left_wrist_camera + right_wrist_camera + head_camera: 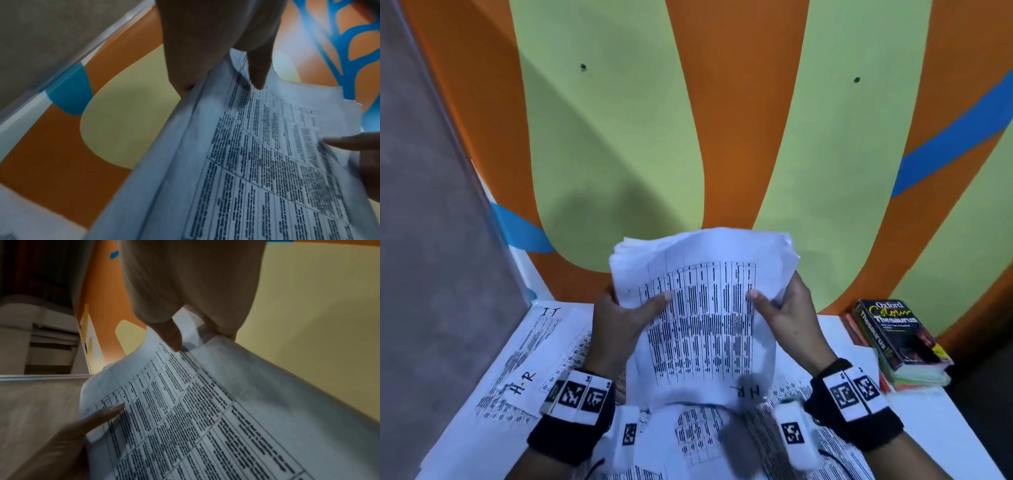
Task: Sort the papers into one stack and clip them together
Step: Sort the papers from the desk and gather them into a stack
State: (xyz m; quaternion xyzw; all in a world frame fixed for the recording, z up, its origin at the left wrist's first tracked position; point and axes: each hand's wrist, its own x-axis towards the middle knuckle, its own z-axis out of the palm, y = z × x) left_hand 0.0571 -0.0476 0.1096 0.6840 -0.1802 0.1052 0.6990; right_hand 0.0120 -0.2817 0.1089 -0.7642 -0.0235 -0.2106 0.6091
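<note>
Presently your bench [914, 421] carries loose printed sheets [541, 346] along its left edge. Raised above its middle, the paper stack [702, 308] is light, limp and prone to fanning; take it by both side edges. Your left hand [619, 318] and right hand [787, 308] pinch those edges, thumbs on top.

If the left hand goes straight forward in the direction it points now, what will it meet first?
Probably the painted wall. The left hand grips the paper stack at its left edge and points up and away from the person. Nothing else shows in that line, though depth is unclear.
</note>
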